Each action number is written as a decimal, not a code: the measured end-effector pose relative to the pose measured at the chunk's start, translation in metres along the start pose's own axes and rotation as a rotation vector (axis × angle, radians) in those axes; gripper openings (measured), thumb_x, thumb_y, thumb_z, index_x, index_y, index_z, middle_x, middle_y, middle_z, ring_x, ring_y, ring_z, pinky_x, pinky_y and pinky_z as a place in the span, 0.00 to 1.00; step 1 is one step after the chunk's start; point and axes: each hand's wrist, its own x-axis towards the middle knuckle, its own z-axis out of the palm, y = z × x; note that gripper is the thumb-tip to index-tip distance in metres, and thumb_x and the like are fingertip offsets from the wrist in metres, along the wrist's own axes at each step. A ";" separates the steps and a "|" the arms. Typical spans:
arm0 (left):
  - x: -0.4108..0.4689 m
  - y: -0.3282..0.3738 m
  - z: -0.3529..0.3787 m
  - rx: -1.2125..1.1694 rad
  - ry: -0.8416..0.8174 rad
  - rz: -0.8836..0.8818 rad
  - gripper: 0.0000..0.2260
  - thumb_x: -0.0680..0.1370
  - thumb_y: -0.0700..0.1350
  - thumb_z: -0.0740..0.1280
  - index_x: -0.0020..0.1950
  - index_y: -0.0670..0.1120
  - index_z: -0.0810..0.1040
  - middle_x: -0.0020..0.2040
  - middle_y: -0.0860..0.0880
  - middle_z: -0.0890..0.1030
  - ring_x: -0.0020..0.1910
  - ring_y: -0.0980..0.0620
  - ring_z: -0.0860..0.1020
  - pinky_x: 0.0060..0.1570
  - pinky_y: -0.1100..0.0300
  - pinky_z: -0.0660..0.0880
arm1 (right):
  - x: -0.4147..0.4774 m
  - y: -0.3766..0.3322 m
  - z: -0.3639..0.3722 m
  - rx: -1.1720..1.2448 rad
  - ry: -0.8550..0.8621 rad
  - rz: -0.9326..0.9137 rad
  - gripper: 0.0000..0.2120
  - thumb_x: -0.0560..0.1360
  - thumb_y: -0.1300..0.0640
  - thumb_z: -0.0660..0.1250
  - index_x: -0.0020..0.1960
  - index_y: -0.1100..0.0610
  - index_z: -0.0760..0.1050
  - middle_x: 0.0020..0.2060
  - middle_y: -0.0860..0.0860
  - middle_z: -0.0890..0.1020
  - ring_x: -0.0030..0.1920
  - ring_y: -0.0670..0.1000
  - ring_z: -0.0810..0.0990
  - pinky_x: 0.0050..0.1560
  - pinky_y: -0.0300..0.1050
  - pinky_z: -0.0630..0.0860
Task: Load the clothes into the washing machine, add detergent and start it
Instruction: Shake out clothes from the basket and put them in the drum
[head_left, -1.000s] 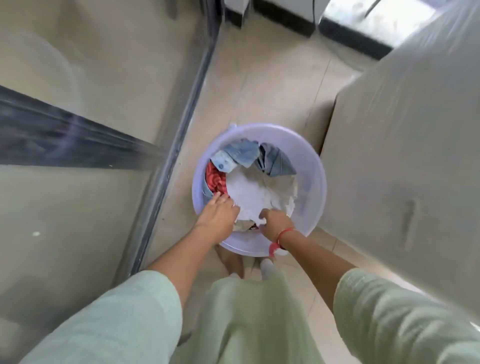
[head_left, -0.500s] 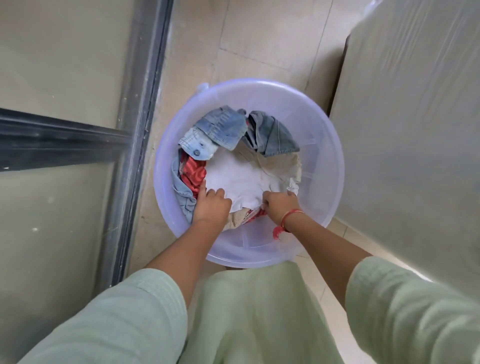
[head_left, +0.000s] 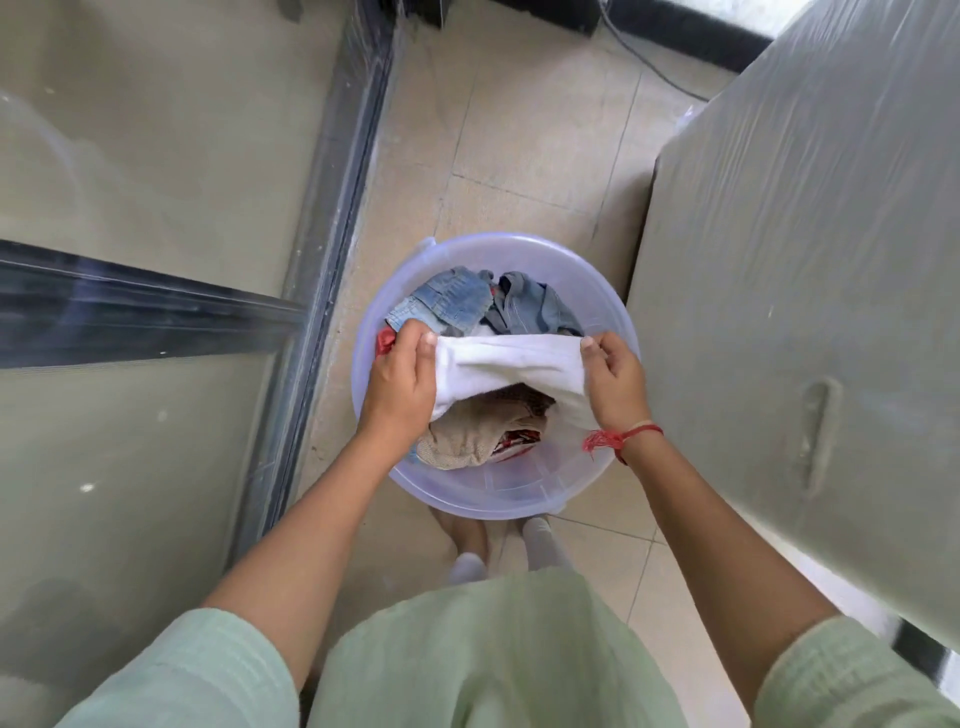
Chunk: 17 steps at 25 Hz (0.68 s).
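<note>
Hands reach down over the tub (head_left: 498, 499): left hand (head_left: 400, 384) and right hand (head_left: 615, 384) each pinch an end of the white cloth (head_left: 509, 358), stretching it between them.

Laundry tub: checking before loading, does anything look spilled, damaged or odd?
Nothing stands out. The denim, beige and red clothes lie inside the round translucent lilac plastic tub, and the left hand and right hand hold the white cloth stretched above it.

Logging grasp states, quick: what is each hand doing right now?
Left hand: closed, gripping one end of the white cloth.
Right hand: closed, pinching the other end of the same cloth.
</note>
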 end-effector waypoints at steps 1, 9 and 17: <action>-0.002 0.005 -0.010 -0.014 -0.057 -0.026 0.21 0.76 0.60 0.50 0.43 0.42 0.68 0.34 0.49 0.71 0.36 0.49 0.70 0.36 0.54 0.63 | -0.008 -0.015 -0.008 -0.013 -0.031 -0.021 0.15 0.74 0.44 0.63 0.40 0.56 0.70 0.32 0.47 0.71 0.34 0.46 0.68 0.38 0.43 0.66; -0.043 0.063 -0.075 0.735 -0.759 -0.035 0.11 0.66 0.55 0.72 0.42 0.51 0.77 0.40 0.54 0.73 0.45 0.47 0.77 0.32 0.59 0.64 | -0.087 -0.093 -0.069 -1.139 -0.669 0.096 0.14 0.72 0.52 0.68 0.55 0.55 0.78 0.52 0.55 0.80 0.45 0.54 0.78 0.43 0.42 0.70; -0.066 0.081 -0.063 0.007 -0.046 0.116 0.35 0.66 0.62 0.71 0.65 0.48 0.64 0.61 0.53 0.70 0.59 0.57 0.71 0.58 0.64 0.68 | -0.155 -0.127 -0.098 0.237 0.409 -0.434 0.19 0.68 0.67 0.54 0.44 0.46 0.75 0.38 0.38 0.78 0.41 0.37 0.74 0.43 0.30 0.70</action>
